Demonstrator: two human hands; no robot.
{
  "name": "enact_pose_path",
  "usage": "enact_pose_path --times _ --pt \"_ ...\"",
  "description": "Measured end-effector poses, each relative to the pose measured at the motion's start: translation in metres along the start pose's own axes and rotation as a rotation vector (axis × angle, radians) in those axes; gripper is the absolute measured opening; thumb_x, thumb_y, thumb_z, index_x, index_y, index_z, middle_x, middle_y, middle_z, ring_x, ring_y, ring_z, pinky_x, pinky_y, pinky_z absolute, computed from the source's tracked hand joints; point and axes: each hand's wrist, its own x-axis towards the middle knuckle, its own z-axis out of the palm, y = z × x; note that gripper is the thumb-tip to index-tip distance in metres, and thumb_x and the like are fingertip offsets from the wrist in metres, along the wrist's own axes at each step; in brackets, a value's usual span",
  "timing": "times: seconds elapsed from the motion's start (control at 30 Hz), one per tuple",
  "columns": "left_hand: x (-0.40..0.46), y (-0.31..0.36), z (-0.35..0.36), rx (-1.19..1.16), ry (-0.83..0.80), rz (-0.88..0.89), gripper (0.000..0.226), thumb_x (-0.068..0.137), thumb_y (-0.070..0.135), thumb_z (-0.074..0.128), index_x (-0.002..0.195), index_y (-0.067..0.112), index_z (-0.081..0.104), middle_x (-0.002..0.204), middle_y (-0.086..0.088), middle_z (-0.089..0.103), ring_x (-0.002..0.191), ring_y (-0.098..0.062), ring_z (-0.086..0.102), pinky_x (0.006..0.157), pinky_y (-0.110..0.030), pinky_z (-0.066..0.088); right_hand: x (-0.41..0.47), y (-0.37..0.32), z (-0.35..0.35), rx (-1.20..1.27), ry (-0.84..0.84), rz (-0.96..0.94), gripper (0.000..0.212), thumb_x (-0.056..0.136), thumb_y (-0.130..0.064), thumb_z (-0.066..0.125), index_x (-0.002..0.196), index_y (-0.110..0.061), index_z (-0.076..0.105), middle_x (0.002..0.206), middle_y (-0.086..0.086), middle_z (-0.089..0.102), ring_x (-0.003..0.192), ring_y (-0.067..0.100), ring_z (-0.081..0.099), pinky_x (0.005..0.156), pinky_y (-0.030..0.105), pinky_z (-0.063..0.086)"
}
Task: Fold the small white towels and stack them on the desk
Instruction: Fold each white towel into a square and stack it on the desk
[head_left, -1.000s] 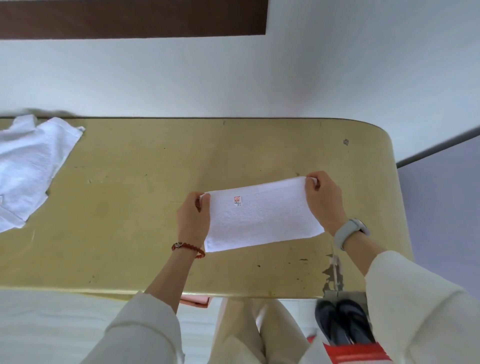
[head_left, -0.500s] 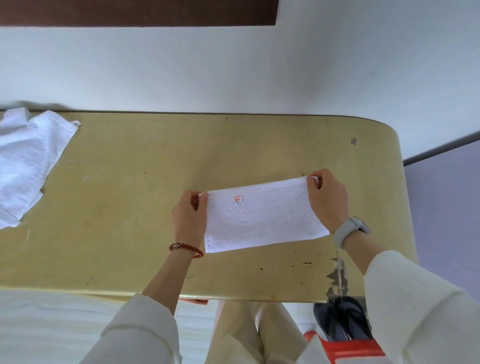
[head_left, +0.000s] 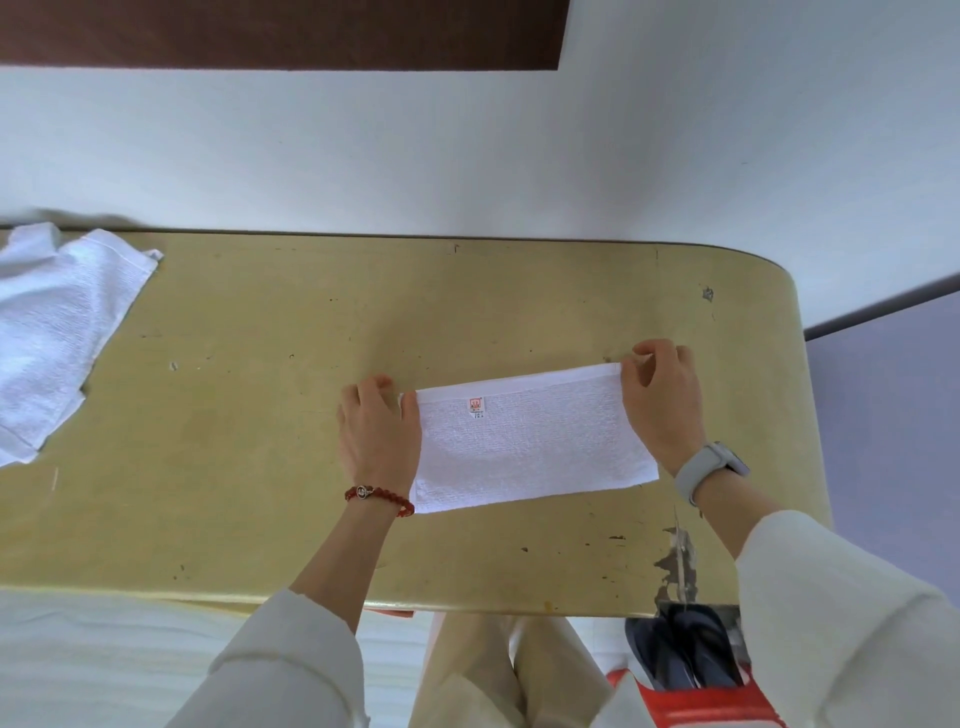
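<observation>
Head view, single frame. I see a folded white towel (head_left: 530, 441) lying flat on the yellow table (head_left: 260, 415), right of centre, long axis running left to right and tilted slightly so its right end sits farther from me. A small red label (head_left: 475, 406) shows near the far edge, toward the left end.

Left hand (head_left: 376, 431): rests at the towel's left short end, fingers curled at the far-left corner, thumb on top of the cloth. I read this grip as a pinch on that corner, closed down on the fabric. Red bead bracelet (head_left: 379, 496) on the wrist.

Right hand (head_left: 662, 405): at the towel's right short end, thumb and forefinger closed on the far-right corner, remaining fingers bent above it. Grip likewise a pinch on the cloth. Grey wristwatch (head_left: 709, 467) on the wrist.

Both sleeves are cream-white. The near long edge of the towel lies free on the table, touching neither hand.

Second item: a pile of unfolded white towels (head_left: 47, 332) at the far-left end of the table, well apart from the folded one, partly cut off by the frame edge; I cannot tell how many pieces it holds.

Table surface shows scuffs and chipped paint near the front-right edge. White wall behind; dark slippers (head_left: 680, 654) on the floor below the table edge, at right
</observation>
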Motion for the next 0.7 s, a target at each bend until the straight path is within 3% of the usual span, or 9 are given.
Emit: enact_pose_path --times 0.1,0.17,0.23,0.33,0.4,0.5,0.6,0.7 --pt "-0.003 -0.001 0.006 0.105 0.145 0.392 0.027 0.086 0.012 0.053 0.112 0.01 0.06 0.116 -0.011 0.058 0.107 -0.031 0.051 0.085 -0.039 0.039 -0.007 0.002 0.002 -0.234 0.141 -0.438 0.029 0.088 -0.011 0.038 0.105 -0.003 0.06 0.105 0.016 0.059 0.093 0.032 0.057 0.078 0.041 0.047" --pt "-0.01 0.002 0.014 0.206 0.155 0.627 0.03 0.085 0.014 0.044 0.11 0.012 0.06 0.118 -0.008 0.06 0.112 -0.028 0.053 0.089 -0.04 0.039 -0.016 0.001 0.01 -0.385 0.065 -0.687 0.037 0.084 -0.013 0.034 0.11 -0.005 0.059 0.113 0.014 0.061 0.107 0.032 0.057 0.093 0.047 0.043" --pt "-0.024 0.007 0.025 0.31 0.049 0.762 0.034 0.087 0.016 0.038 0.114 0.01 0.059 0.125 -0.006 0.059 0.12 -0.026 0.052 0.099 -0.041 0.033 -0.029 0.001 0.022 -0.532 -0.073 -0.816 0.042 0.087 -0.02 0.032 0.119 -0.006 0.056 0.127 0.013 0.056 0.124 0.03 0.045 0.108 0.052 0.03" --pt "-0.042 0.004 0.043 0.461 -0.114 0.751 0.043 0.097 0.027 0.023 0.129 0.01 0.046 0.138 -0.009 0.048 0.132 -0.029 0.039 0.106 -0.05 0.023 -0.036 0.008 0.038 -0.687 -0.226 -0.792 0.049 0.092 -0.035 0.026 0.133 -0.016 0.044 0.141 0.01 0.044 0.134 0.032 0.026 0.108 0.057 0.015" --pt "-0.043 -0.003 0.05 0.539 -0.187 0.679 0.051 0.099 0.035 0.007 0.138 0.016 0.034 0.145 -0.009 0.038 0.137 -0.032 0.026 0.107 -0.058 0.016 -0.033 0.016 0.042 -0.731 -0.273 -0.758 0.05 0.095 -0.041 0.017 0.139 -0.024 0.033 0.146 0.006 0.038 0.135 0.036 0.025 0.105 0.062 0.013" --pt "-0.04 -0.008 0.052 0.604 -0.2 0.671 0.056 0.097 0.043 0.003 0.141 0.021 0.029 0.149 -0.008 0.031 0.138 -0.033 0.021 0.107 -0.063 0.013 -0.026 0.022 0.042 -0.734 -0.327 -0.753 0.052 0.096 -0.044 0.008 0.143 -0.028 0.024 0.15 0.004 0.031 0.137 0.036 0.021 0.103 0.066 0.014" --pt "-0.038 -0.005 0.049 0.621 -0.197 0.676 0.057 0.096 0.046 0.005 0.142 0.024 0.03 0.15 -0.007 0.03 0.138 -0.033 0.023 0.107 -0.064 0.012 -0.023 0.022 0.038 -0.705 -0.33 -0.763 0.053 0.096 -0.043 0.007 0.142 -0.026 0.027 0.149 0.005 0.031 0.136 0.034 0.022 0.103 0.063 0.016" --pt "-0.032 -0.007 0.046 0.619 -0.2 0.715 0.058 0.096 0.048 0.004 0.142 0.024 0.029 0.15 -0.008 0.03 0.138 -0.034 0.025 0.106 -0.063 0.014 -0.021 0.024 0.029 -0.555 -0.221 -0.756 0.049 0.097 -0.034 0.017 0.13 -0.014 0.047 0.14 0.011 0.045 0.132 0.032 0.036 0.108 0.056 0.019"
